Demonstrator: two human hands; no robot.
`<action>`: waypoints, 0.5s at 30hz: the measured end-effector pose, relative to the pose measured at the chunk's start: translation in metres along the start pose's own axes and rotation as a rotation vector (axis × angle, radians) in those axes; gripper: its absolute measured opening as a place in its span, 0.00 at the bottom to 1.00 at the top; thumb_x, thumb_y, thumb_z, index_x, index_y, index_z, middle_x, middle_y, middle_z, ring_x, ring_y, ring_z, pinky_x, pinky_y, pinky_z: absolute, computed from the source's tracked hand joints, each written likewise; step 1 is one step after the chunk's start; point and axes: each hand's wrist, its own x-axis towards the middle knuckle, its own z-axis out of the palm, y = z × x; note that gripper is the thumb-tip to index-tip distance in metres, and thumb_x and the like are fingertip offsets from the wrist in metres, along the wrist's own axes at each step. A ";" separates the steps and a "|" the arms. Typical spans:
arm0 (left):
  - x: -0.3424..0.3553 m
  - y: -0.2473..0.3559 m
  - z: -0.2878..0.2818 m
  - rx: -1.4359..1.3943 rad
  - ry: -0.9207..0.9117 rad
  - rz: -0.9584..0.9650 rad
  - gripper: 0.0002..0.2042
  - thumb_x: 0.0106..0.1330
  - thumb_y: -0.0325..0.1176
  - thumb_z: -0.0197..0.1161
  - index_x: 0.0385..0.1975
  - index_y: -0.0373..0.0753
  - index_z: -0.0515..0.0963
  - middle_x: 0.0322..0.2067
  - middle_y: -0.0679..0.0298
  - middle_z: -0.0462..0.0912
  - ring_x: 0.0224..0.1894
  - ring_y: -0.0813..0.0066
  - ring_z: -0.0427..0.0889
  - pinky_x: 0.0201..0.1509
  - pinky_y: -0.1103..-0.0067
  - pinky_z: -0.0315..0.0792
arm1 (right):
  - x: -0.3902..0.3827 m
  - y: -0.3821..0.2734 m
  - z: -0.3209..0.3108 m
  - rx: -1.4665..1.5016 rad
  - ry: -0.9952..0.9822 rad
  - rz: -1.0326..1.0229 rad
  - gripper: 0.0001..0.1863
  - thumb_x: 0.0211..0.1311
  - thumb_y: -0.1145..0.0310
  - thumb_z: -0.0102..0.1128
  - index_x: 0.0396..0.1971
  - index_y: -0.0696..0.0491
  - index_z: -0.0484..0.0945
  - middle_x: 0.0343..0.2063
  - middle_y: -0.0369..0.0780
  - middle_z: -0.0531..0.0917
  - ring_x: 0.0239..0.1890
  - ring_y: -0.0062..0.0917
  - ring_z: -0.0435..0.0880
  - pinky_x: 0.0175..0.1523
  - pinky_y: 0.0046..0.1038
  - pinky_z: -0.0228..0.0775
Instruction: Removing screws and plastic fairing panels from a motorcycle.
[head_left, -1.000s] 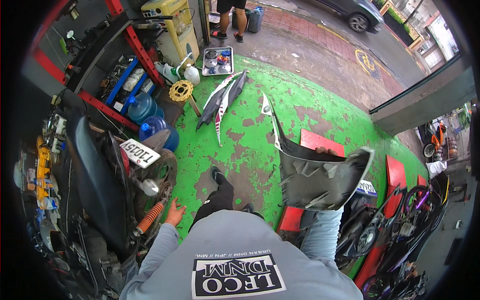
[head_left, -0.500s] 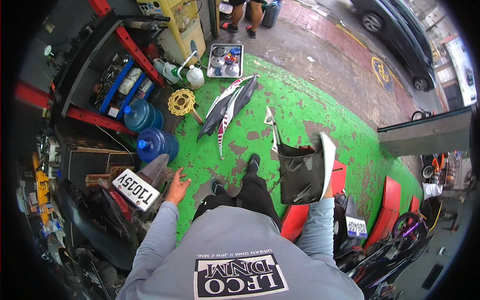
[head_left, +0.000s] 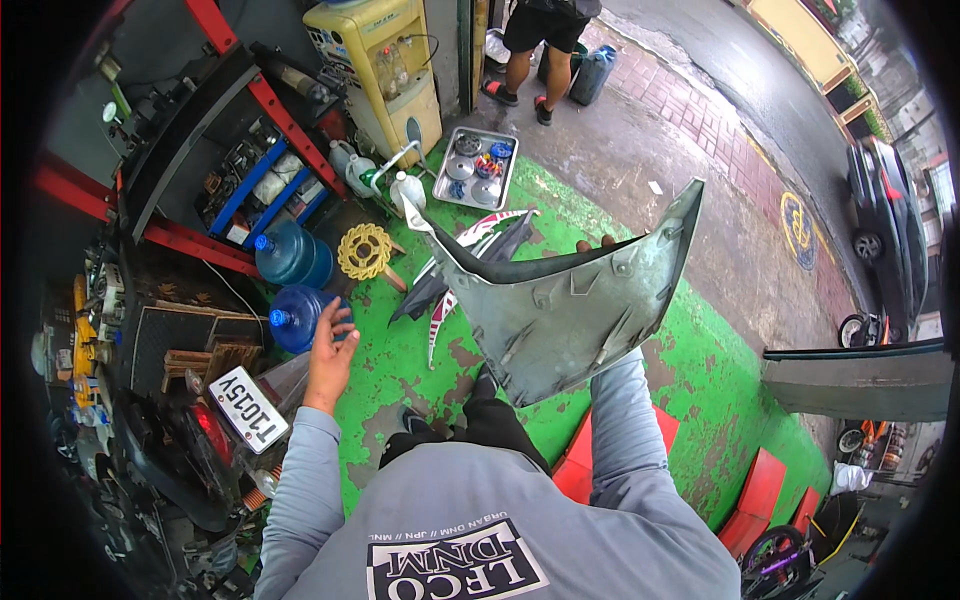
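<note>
And here's the grey panel [head_left: 575, 315], right in the middle of the view, its ribbed inner face turned up, its pointed white-edged tip reaching toward ten o'clock. The right hand [head_left: 596, 243] has it: fingertips curl over the far rim, palm hidden behind, so that grip is clenched on the panel. Over at nine o'clock, the left hand [head_left: 328, 365] has its grip released, fingers spread, holding nothing, nearest the blue water jug [head_left: 300, 318]. So, how far along? By my reading, the lifting is done: the panel is up above the green floor [head_left: 715, 370], but it isn't set down or joined to anything; how much is left I can't tell. At eleven, partly covered by it, white-and-red trim pieces [head_left: 440, 325] lie on the floor, neither hand on them. Beyond, also at eleven, a metal tray [head_left: 458, 200] carries round parts; toward ten, a gold disc [head_left: 366, 250]. A number plate [head_left: 249, 410] sits past eight, red boards [head_left: 575, 465] at six, and another person [head_left: 540, 32] stands at twelve.
</note>
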 end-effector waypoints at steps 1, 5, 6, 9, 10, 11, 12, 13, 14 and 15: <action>0.007 0.017 0.003 -0.054 -0.003 0.078 0.32 0.68 0.26 0.62 0.72 0.41 0.59 0.60 0.57 0.72 0.53 0.72 0.74 0.59 0.76 0.70 | 0.008 -0.002 0.002 0.028 0.017 0.002 0.31 0.74 0.42 0.43 0.67 0.47 0.66 0.61 0.54 0.74 0.58 0.47 0.78 0.60 0.54 0.73; 0.018 0.088 0.018 -0.055 0.023 0.147 0.31 0.67 0.26 0.63 0.71 0.39 0.61 0.60 0.59 0.73 0.56 0.72 0.74 0.56 0.76 0.71 | 0.025 -0.008 0.016 -0.020 -0.064 0.063 0.31 0.75 0.44 0.43 0.65 0.52 0.67 0.59 0.54 0.76 0.57 0.46 0.79 0.60 0.51 0.74; 0.018 0.106 0.021 -0.023 0.007 0.173 0.32 0.66 0.28 0.66 0.70 0.39 0.62 0.61 0.57 0.73 0.59 0.69 0.73 0.58 0.74 0.70 | 0.028 -0.009 0.022 -0.006 -0.100 0.070 0.31 0.75 0.44 0.43 0.65 0.52 0.67 0.59 0.54 0.76 0.57 0.46 0.79 0.60 0.51 0.74; 0.015 0.158 0.033 0.195 -0.094 0.432 0.37 0.61 0.34 0.71 0.71 0.40 0.61 0.63 0.58 0.71 0.64 0.68 0.70 0.65 0.73 0.65 | 0.032 -0.009 0.043 -0.096 0.025 0.290 0.30 0.76 0.48 0.44 0.62 0.58 0.69 0.56 0.53 0.78 0.55 0.44 0.80 0.60 0.47 0.75; 0.012 0.173 0.038 0.198 -0.083 0.432 0.37 0.61 0.34 0.71 0.71 0.40 0.61 0.63 0.58 0.71 0.64 0.68 0.70 0.65 0.73 0.65 | 0.031 -0.005 0.051 -0.217 -0.081 0.280 0.29 0.76 0.49 0.46 0.61 0.60 0.70 0.54 0.53 0.80 0.54 0.42 0.81 0.59 0.44 0.75; 0.009 0.186 0.044 0.238 -0.187 0.477 0.41 0.58 0.36 0.74 0.71 0.40 0.60 0.64 0.58 0.71 0.66 0.66 0.69 0.68 0.70 0.63 | 0.030 -0.002 0.059 -0.300 -0.165 0.287 0.28 0.75 0.50 0.47 0.60 0.60 0.71 0.52 0.53 0.80 0.54 0.42 0.81 0.58 0.43 0.76; 0.008 0.197 0.052 0.285 -0.276 0.543 0.44 0.55 0.38 0.77 0.72 0.40 0.60 0.65 0.57 0.70 0.69 0.64 0.67 0.70 0.68 0.62 | 0.029 0.002 0.067 -0.449 -0.217 0.328 0.27 0.75 0.51 0.48 0.59 0.59 0.71 0.50 0.52 0.81 0.53 0.41 0.81 0.57 0.41 0.77; 0.007 0.206 0.060 0.280 -0.277 0.522 0.44 0.55 0.38 0.77 0.72 0.40 0.60 0.65 0.57 0.70 0.69 0.64 0.67 0.70 0.68 0.62 | 0.028 0.006 0.075 -0.464 -0.336 0.279 0.26 0.74 0.52 0.49 0.58 0.59 0.72 0.48 0.52 0.82 0.53 0.40 0.82 0.56 0.39 0.77; 0.006 0.213 0.068 0.217 -0.359 0.514 0.47 0.53 0.39 0.78 0.72 0.40 0.58 0.65 0.56 0.69 0.70 0.63 0.66 0.71 0.66 0.61 | 0.022 0.006 0.083 -0.470 -0.306 0.353 0.25 0.75 0.53 0.48 0.58 0.59 0.73 0.49 0.52 0.82 0.53 0.39 0.82 0.56 0.38 0.77; 0.004 0.218 0.073 0.155 -0.443 0.508 0.49 0.51 0.40 0.80 0.73 0.39 0.57 0.66 0.55 0.69 0.71 0.62 0.65 0.73 0.65 0.60 | 0.018 0.009 0.091 -0.455 -0.270 0.417 0.24 0.75 0.54 0.48 0.57 0.59 0.73 0.50 0.51 0.82 0.53 0.39 0.82 0.56 0.37 0.78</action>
